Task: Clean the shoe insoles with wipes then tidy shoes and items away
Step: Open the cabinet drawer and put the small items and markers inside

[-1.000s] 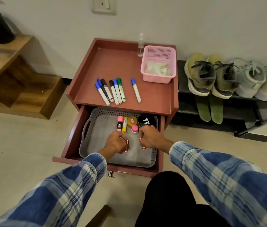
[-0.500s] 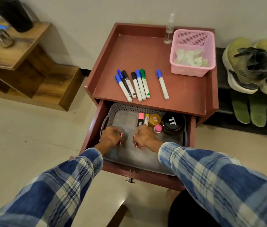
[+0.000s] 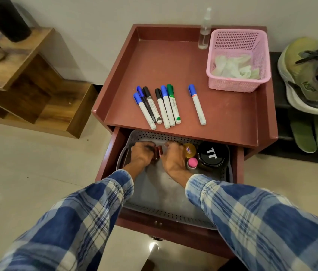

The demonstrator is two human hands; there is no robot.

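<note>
7 marker pens [image 3: 163, 108] on red tabletop [image 3: 154, 61]: 4 blue caps, 2 black, 1 green. 1 pink plastic mesh basket [image 3: 238, 87], 1 clear spray bottle [image 3: 204, 34]. In 1 grey perforated tray [image 3: 162, 192]: 2 small red cylinders [image 3: 158, 152], 1 black-lidded jar [image 3: 212, 154], 1 amber jar [image 3: 189, 150]. 2 green insoles [image 3: 302, 133].

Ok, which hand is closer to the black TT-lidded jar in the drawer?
Right. The right hand sits just left of the black jar; the left hand is farther left across the tray.
</note>
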